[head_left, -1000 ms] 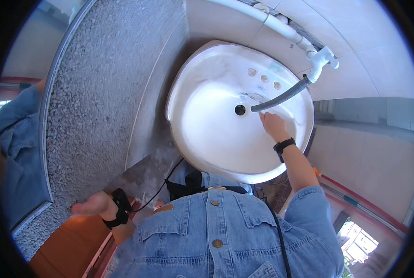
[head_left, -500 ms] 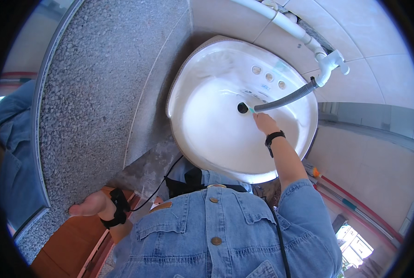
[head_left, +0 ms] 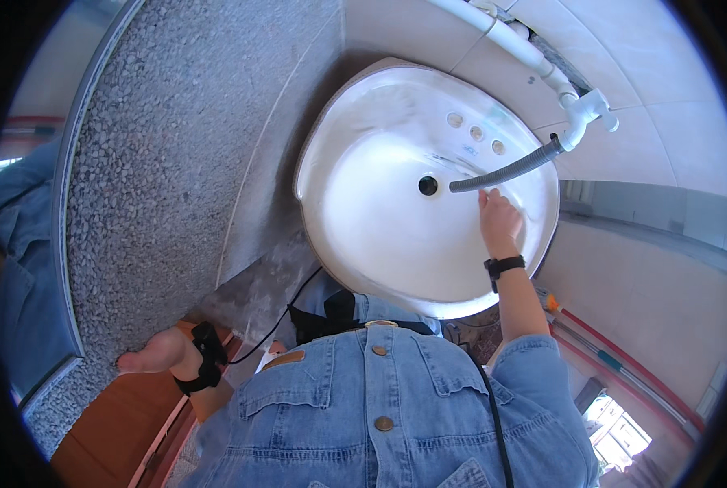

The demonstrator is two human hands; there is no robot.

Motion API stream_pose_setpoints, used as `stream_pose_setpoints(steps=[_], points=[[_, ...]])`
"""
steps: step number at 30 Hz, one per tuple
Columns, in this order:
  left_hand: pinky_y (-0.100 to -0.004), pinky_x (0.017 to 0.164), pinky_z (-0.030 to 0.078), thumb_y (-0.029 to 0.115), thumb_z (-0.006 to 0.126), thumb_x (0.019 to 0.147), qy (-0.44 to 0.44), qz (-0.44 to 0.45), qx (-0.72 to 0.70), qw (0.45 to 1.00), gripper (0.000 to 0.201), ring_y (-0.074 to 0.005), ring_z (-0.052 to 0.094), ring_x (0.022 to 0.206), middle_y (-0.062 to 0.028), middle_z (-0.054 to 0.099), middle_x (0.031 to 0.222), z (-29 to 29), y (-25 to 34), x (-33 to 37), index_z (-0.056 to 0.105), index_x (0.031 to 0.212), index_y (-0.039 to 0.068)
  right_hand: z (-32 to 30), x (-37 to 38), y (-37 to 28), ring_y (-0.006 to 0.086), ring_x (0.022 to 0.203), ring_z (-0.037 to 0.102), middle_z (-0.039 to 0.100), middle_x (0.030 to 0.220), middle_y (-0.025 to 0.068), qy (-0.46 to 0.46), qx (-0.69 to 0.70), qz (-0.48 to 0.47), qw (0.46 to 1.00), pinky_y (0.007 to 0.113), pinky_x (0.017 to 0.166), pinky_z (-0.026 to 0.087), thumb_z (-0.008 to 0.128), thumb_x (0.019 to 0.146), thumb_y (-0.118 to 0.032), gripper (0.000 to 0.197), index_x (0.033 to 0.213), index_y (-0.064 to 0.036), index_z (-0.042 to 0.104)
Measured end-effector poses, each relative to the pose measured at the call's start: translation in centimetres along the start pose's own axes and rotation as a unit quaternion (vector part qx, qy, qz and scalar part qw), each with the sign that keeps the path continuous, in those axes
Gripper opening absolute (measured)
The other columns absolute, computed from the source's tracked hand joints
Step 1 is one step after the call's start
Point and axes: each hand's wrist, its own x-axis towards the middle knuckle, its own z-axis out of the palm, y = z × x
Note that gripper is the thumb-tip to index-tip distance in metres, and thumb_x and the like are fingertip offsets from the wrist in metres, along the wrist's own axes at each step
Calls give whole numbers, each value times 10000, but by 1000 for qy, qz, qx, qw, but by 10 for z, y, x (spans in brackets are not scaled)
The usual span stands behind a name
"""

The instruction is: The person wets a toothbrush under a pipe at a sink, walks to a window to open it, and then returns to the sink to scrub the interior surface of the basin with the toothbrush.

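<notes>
My right hand point(head_left: 500, 218), with a dark band at its wrist, is over the right side of a white washbasin point(head_left: 363, 244). Its fingers are curled just below a grey corrugated hose point(head_left: 506, 172). Whatever they grip is hidden behind the fingers and hose. The hose slopes from a white plastic tap point(head_left: 581, 114) to a free end beside the round drain hole point(head_left: 428, 185). At the lower left, my left hand point(head_left: 153, 353) rests against the speckled stone wall point(head_left: 164, 163), its fingers extended and only partly visible, with no object seen in it. A black strap circles that wrist.
A white pipe point(head_left: 510, 41) runs along the tiled wall to the tap. Red and grey poles point(head_left: 624, 366) lean at the right. A mirror point(head_left: 34, 268) edges the left, and a brown panel point(head_left: 111, 431) lies below my left hand. A black cable point(head_left: 267, 335) hangs near my waist.
My right hand has moved right, away from the drain and hose end. The pale teal tip formerly visible at its fingers is no longer clear. My left hand stays almost where it was.
</notes>
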Motion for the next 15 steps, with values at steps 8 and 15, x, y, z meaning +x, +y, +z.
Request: stream_pose_setpoints(steps=[8,15], points=[[-408,965,364,486,255,922,4,-31,-3,1000,727,-328,381,1148,-270,267,1308,-9,-4,-4,138,1300,-125,-14,9,26,265,558,607,583,635,86,96,0,-43,994,397,476,481,452,876,-410,330,744,-116,524],[-385,984,340,450,213,935,-7,-34,6,999,657,-310,362,1169,-242,241,1338,-13,-8,-8,143,1323,-76,-10,1,27,252,514,594,566,600,69,121,-39,-18,992,372,449,477,457,876,-409,325,724,-126,506]])
